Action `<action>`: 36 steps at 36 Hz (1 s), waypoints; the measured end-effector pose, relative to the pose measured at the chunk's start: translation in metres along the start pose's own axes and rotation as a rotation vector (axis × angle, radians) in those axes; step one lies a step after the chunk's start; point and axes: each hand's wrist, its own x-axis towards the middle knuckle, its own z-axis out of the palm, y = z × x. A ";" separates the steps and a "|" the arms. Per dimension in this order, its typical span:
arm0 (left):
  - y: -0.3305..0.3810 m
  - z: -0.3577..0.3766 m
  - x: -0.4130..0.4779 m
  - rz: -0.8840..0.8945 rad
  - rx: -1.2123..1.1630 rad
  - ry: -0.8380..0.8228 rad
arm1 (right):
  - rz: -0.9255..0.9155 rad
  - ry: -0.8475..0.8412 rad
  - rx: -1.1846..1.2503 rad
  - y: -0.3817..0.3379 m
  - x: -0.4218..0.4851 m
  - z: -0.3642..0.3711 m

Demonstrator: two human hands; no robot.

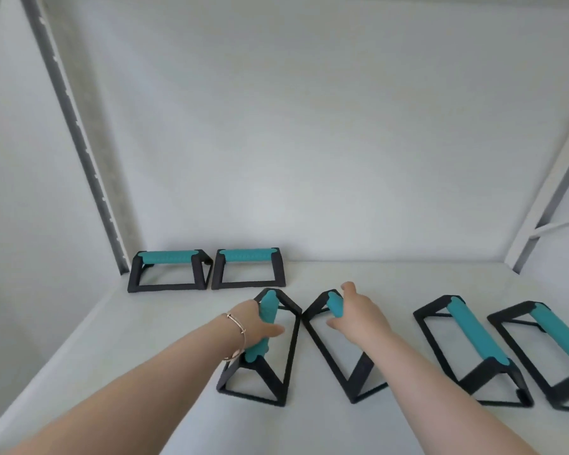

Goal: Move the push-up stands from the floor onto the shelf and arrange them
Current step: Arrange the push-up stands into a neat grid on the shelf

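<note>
Six push-up stands, all alike in colour: matte black angular frames, teal foam grip bars. Back-left stand (168, 271) and its neighbour (248, 268): teal bars show a faint ribbed texture. Left-hand stand (263, 349), right-hand stand (339, 346), and the two at far right (470, 349), (546, 349): plain teal, no visible pattern. White flat shelf board (145, 323), unpatterned. Pale grey-white back wall (309, 126). Grey metal upright post (79, 139) with a row of small slots. Thin rose-gold bangle (239, 336) on the left wrist.
</note>
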 end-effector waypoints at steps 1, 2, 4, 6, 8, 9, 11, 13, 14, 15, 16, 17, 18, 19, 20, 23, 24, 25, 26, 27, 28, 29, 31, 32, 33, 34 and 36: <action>-0.007 -0.009 -0.002 -0.001 0.002 -0.016 | -0.020 -0.014 0.008 -0.003 0.003 -0.001; -0.014 -0.018 -0.003 0.004 0.010 -0.028 | -0.042 -0.029 0.017 -0.006 0.006 -0.001; -0.030 -0.035 -0.007 0.019 0.043 -0.034 | -0.094 -0.049 0.035 -0.013 0.010 -0.001; -0.049 -0.052 -0.008 0.025 0.091 -0.024 | -0.152 -0.059 0.046 -0.024 0.014 0.001; -0.070 -0.069 -0.009 0.025 0.143 -0.015 | -0.217 -0.068 0.055 -0.039 0.017 0.006; -0.077 -0.077 -0.009 0.030 0.180 -0.013 | -0.250 -0.072 0.058 -0.045 0.018 0.008; -0.092 -0.093 -0.011 0.057 0.277 0.004 | -0.308 -0.087 0.058 -0.060 0.020 0.013; -0.107 -0.111 -0.013 0.087 0.370 0.028 | -0.351 -0.102 0.054 -0.077 0.022 0.019; -0.114 -0.119 -0.013 0.094 0.411 0.036 | -0.370 -0.110 0.047 -0.085 0.023 0.022; -0.122 -0.126 -0.012 0.099 0.447 0.040 | -0.391 -0.114 0.040 -0.094 0.025 0.025; -0.129 -0.133 -0.010 0.107 0.477 0.040 | -0.409 -0.116 0.032 -0.103 0.026 0.029; -0.136 -0.139 -0.008 0.115 0.500 0.040 | -0.426 -0.117 0.021 -0.111 0.027 0.032; -0.142 -0.145 -0.005 0.123 0.522 0.042 | -0.441 -0.115 0.007 -0.118 0.028 0.035; -0.147 -0.149 -0.002 0.133 0.536 0.042 | -0.453 -0.110 -0.010 -0.126 0.028 0.038; -0.151 -0.153 0.001 0.143 0.546 0.045 | -0.462 -0.105 -0.027 -0.132 0.029 0.042; -0.161 -0.161 0.010 0.178 0.557 0.051 | -0.477 -0.083 -0.062 -0.147 0.032 0.054; -0.164 -0.162 0.013 0.192 0.571 0.058 | -0.476 -0.080 -0.076 -0.150 0.033 0.058; -0.166 -0.163 0.015 0.202 0.593 0.065 | -0.477 -0.076 -0.095 -0.153 0.033 0.061; -0.168 -0.164 0.017 0.209 0.619 0.073 | -0.475 -0.075 -0.114 -0.154 0.034 0.064; -0.170 -0.164 0.019 0.217 0.638 0.079 | -0.473 -0.072 -0.126 -0.156 0.035 0.067; -0.171 -0.164 0.020 0.225 0.646 0.084 | -0.469 -0.072 -0.132 -0.157 0.035 0.068; -0.173 -0.164 0.023 0.234 0.645 0.087 | -0.464 -0.075 -0.137 -0.158 0.036 0.069; -0.179 -0.163 0.029 0.246 0.639 0.098 | -0.452 -0.102 -0.144 -0.162 0.035 0.067; -0.181 -0.162 0.032 0.249 0.632 0.108 | -0.440 -0.125 -0.137 -0.164 0.035 0.065; -0.183 -0.160 0.034 0.250 0.621 0.122 | -0.423 -0.148 -0.126 -0.165 0.034 0.062; -0.184 -0.158 0.036 0.251 0.609 0.139 | -0.404 -0.162 -0.121 -0.166 0.033 0.059; -0.183 -0.151 0.036 0.246 0.585 0.180 | -0.375 -0.141 -0.191 -0.166 0.032 0.056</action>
